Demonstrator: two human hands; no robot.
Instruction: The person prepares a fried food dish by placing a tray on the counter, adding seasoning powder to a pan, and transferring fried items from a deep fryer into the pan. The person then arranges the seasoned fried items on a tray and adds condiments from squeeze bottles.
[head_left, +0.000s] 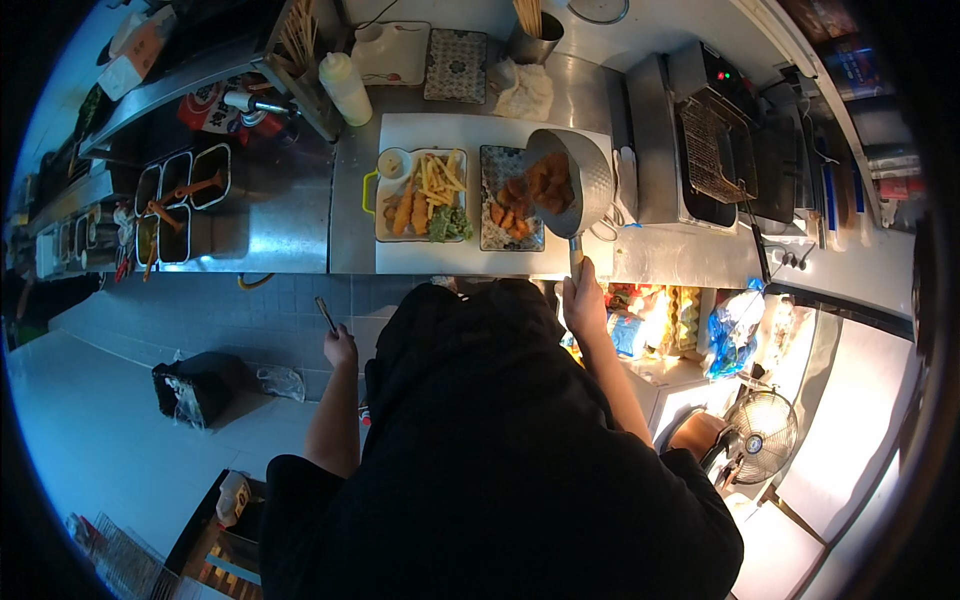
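Observation:
My right hand (581, 298) grips the handle of a hammered metal pan (592, 180). The pan is tipped to the left, and browned fried pieces (552, 184) sit at its low rim. Under that rim is a patterned rectangular plate (491, 161), with more fried pieces (510, 217) on it. My left hand (340, 347) is out to the left, below the counter edge, closed around a slim metal utensil (325, 311), perhaps tongs. Left of the patterned plate, a white tray with a yellow-green handle (369, 192) carries french fries (441, 180), breaded sticks (409, 212), leafy greens (450, 223) and a dip cup (394, 163).
Both dishes rest on a white cutting board (435, 259). Behind stand a squeeze bottle (346, 88), a crumpled cloth (525, 90) and a skewer holder (536, 41). A deep fryer basket (716, 154) is right; metal sauce containers (174, 232) are left. A bin (199, 390) stands on the floor.

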